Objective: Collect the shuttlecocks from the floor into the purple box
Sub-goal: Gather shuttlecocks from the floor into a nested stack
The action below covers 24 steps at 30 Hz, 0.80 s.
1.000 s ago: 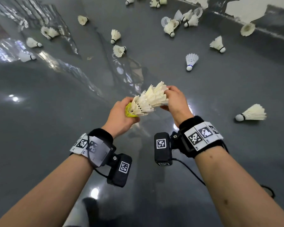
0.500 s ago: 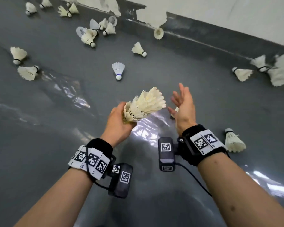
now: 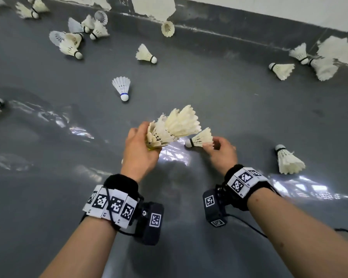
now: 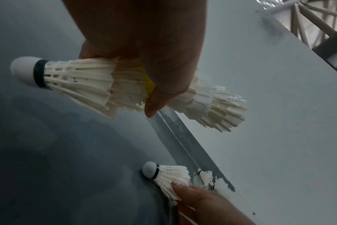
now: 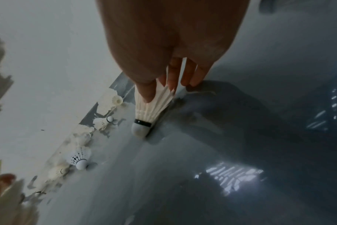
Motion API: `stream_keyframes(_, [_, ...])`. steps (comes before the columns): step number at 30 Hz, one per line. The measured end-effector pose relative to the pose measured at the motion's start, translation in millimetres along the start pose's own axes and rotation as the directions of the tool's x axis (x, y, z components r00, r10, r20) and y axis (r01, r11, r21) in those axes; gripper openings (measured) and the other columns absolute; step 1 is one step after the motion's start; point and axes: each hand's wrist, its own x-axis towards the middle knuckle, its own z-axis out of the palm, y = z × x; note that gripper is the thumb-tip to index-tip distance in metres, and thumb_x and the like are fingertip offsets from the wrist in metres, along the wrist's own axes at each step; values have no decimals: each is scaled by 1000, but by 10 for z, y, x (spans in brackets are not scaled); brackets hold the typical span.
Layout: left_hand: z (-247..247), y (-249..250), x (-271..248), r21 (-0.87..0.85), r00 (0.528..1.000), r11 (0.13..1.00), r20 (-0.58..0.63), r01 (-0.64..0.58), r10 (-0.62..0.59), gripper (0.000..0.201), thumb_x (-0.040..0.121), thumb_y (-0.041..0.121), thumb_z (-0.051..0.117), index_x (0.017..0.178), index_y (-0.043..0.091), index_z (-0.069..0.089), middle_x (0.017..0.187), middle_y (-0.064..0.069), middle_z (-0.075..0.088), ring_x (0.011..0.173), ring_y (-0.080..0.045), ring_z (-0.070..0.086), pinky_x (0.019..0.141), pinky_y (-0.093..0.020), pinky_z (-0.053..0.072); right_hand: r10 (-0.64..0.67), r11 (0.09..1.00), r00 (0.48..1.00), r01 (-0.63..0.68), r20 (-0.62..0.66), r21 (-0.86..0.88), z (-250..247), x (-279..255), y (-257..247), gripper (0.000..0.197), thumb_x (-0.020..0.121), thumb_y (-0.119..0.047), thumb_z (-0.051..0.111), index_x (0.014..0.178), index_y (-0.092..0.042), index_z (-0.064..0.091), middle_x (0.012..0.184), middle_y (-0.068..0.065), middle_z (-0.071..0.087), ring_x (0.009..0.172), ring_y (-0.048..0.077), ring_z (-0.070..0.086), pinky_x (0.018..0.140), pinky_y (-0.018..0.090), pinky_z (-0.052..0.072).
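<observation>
**New shuttlecock pinched, stack still in the left**

Half a second ago my right hand (image 3: 221, 150) was spread and empty; now its thumb and fingertips (image 5: 147, 92) pinch the feather skirt of a single shuttlecock (image 3: 201, 138), cork low against the floor (image 3: 229, 109), feathers up. My left hand (image 3: 141, 151) keeps its curled grip on the nested stack (image 3: 174, 127), which juts out toward the wall. Judgement: one more collected, next it gets slotted onto the stack.

Purple box: not in any view, so the drop-off waits.

Room to move: nearest loose one (image 3: 288, 161) lies near my right wrist, another with a blue band (image 3: 122, 88) ahead-left on bare floor. The rest crowd the far edge where floor meets wall (image 3: 249, 9), left and right corners alike. Open floor between them and me.
</observation>
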Motion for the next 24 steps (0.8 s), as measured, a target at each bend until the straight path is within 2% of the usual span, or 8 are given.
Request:
stream_keyframes(2, [58,15,-36,39,1000,999,11,-9,8,50,75,13,71,121,21,54,104,-10,52,95,-25,50,77,-26,38,-28,999,1000,29,1,-23,49,-64,54,33,88,-37,62,113,-14,65,110,9,63,111,29,54,101,38,41])
stream_keyframes(4, [111,51,-73,37,999,999,32,-7,6,49,75,12,70,121,20,54,105,-10,51,97,-28,50,80,-30,41,-15,997,999,18,-47,74,-22,-112,31,30,89,-34,61,112,-15,65,109,6,65,108,26,57,97,36,44])
stream_keyframes(9, [184,140,-165,59,996,998,84,0,-5,52,76,10,69,125,21,52,105,-7,47,98,-29,51,78,-24,34,-3,895,941,153,-338,418,-477,-216,-257,15,96,-17,53,109,-23,58,98,-9,60,84,4,55,68,11,38])
stream_keyframes(11, [206,178,-186,51,996,999,86,2,-6,54,76,7,68,126,19,52,103,-8,47,96,-29,51,74,-18,29,-42,826,905,271,-424,495,-642,-281,-404,16,95,-15,52,98,-31,56,94,-12,61,80,-1,55,72,7,41])
stream_keyframes(12, [221,207,-199,43,996,999,89,5,-9,54,75,6,67,126,18,52,104,-9,48,96,-28,50,71,-15,27,-69,798,900,308,-429,518,-706,-325,-457,16,94,-17,52,92,-32,58,94,-10,63,83,2,57,77,12,43])
stream_keyframes(16, [315,362,-266,48,990,999,142,18,-24,56,74,5,68,126,15,50,106,-13,48,93,-26,47,74,-19,29,-241,846,936,332,-255,417,-754,-454,-438,15,86,-32,48,88,-35,63,105,7,63,99,21,58,85,34,47])
stream_keyframes(20, [421,495,-338,65,976,998,219,-5,-10,52,71,1,69,118,13,52,102,-9,49,84,-22,43,66,-19,27,-332,878,933,359,-138,318,-820,-614,-348,21,90,-34,43,89,-23,61,98,5,61,97,19,54,80,29,42])
stream_keyframes(24, [481,542,-370,41,976,999,217,-6,-3,51,70,6,72,115,16,50,106,-11,56,86,-22,46,71,-24,32,-273,814,938,344,-214,468,-1012,-648,-302,31,94,-38,37,115,-36,61,124,-8,62,117,8,55,100,24,42])
